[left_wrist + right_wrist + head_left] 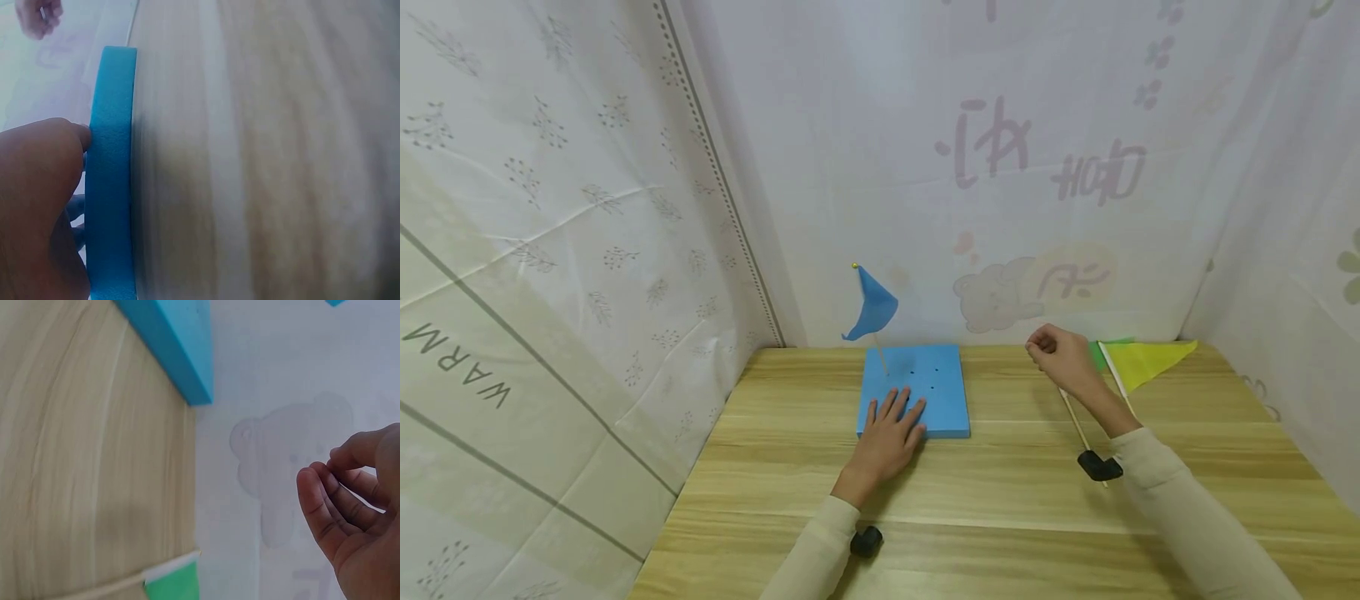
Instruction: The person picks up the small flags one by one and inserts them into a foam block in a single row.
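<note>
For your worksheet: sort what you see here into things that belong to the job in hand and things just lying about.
In the job:
- blue foam block, pressed by the left hand
- blue flag standing in it
- yellow flag and green flag beside the right hand

Just there:
- wooden table
- printed curtains

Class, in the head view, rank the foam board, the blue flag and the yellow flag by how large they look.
1. foam board
2. yellow flag and blue flag: their cloths look about alike, and the yellow lies flat while the blue hangs folded, so I leave them unranked.
</note>
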Demonstrator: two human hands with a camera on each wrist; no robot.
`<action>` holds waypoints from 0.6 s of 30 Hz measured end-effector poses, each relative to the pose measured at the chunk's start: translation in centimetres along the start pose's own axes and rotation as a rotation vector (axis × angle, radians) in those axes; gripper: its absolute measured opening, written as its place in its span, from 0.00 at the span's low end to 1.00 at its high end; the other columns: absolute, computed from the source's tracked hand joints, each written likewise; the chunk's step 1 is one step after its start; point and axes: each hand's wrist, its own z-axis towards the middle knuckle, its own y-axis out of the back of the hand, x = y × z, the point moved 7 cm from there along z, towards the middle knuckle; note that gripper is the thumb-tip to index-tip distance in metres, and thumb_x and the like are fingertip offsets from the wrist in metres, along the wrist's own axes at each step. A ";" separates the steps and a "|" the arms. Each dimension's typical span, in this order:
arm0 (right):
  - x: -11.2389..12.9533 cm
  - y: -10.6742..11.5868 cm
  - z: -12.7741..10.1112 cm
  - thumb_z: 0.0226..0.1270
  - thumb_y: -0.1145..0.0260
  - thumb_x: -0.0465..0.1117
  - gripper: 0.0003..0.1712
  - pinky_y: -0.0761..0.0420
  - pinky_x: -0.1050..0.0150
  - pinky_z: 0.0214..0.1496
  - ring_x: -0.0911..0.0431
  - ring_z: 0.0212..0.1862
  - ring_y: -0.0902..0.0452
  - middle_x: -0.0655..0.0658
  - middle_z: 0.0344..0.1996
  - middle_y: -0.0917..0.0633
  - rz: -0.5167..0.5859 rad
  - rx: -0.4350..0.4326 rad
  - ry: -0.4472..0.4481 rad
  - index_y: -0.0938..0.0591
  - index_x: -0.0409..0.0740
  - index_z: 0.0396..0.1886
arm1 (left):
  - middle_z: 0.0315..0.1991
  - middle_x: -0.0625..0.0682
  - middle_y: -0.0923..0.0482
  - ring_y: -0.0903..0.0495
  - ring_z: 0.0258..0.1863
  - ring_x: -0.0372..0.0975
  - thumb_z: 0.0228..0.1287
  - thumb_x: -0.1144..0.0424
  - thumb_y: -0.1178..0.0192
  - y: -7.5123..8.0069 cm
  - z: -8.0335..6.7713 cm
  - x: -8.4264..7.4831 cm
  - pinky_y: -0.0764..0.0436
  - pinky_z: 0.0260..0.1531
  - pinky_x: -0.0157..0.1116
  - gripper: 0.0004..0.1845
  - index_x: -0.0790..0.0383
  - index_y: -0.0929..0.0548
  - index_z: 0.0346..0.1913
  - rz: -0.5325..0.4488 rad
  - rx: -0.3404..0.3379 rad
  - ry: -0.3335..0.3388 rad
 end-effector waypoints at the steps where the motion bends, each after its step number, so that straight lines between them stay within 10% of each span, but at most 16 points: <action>1: -0.3 0.3 -0.3 0.78 0.35 0.35 0.07 0.19 0.70 0.29 0.61 0.30 0.18 0.37 0.32 0.11 -0.007 0.001 -0.010 0.14 0.35 0.43 | 0.86 0.56 0.44 0.46 0.86 0.54 0.88 0.46 0.56 0.0 0.0 0.0 0.44 0.82 0.64 0.29 0.47 0.36 0.85 -0.001 -0.003 -0.001; 9: -2.5 2.4 -2.7 0.80 0.37 0.39 0.11 0.18 0.63 0.37 0.48 0.38 0.13 0.37 0.37 0.10 -0.087 0.019 -0.051 0.13 0.36 0.45 | 0.86 0.56 0.43 0.46 0.86 0.55 0.88 0.47 0.56 0.1 0.0 -0.1 0.44 0.82 0.65 0.29 0.48 0.35 0.84 -0.008 -0.012 -0.007; 18: -5.8 2.5 -4.7 0.80 0.38 0.39 0.12 0.18 0.66 0.27 0.57 0.28 0.16 0.35 0.37 0.10 -0.094 0.090 -0.150 0.15 0.33 0.46 | 0.87 0.55 0.46 0.48 0.87 0.54 0.88 0.45 0.57 -0.5 0.1 0.2 0.46 0.83 0.64 0.30 0.46 0.37 0.85 0.000 0.017 0.004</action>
